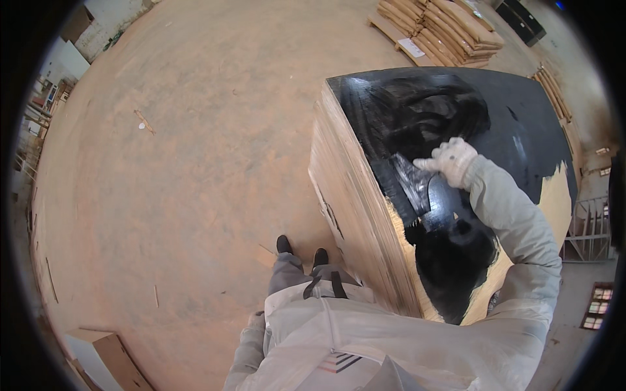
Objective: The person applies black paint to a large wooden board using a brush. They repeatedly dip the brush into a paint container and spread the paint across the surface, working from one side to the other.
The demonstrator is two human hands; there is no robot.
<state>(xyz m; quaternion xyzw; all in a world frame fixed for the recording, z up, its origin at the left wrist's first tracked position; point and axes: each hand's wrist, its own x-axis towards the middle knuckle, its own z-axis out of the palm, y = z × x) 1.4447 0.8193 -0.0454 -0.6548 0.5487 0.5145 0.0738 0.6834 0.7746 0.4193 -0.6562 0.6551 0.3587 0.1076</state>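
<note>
My right hand (450, 161), in a pale, stained glove, reaches over the stack's top sheet with its fingers closed and the index finger extended. It grips a flat spreader (412, 182) smeared with glossy black liquid, which lies against the sheet. Wet black coating (450, 260) pools on the near part of the top and shows in swirls on the far part. Bare tan wood (556, 195) shows along the right side and near edge. My left hand (257, 319) hangs low beside my body, away from the stack; its fingers are too hidden to make out.
The tall stack of wooden sheets (365, 208) stands close at my right, its edges rough. Beyond it, a pallet carries brown bundles (450, 29). A brown-and-white box (107, 358) sits at the lower left. Wood scraps (145, 122) lie on the dusty floor (195, 182).
</note>
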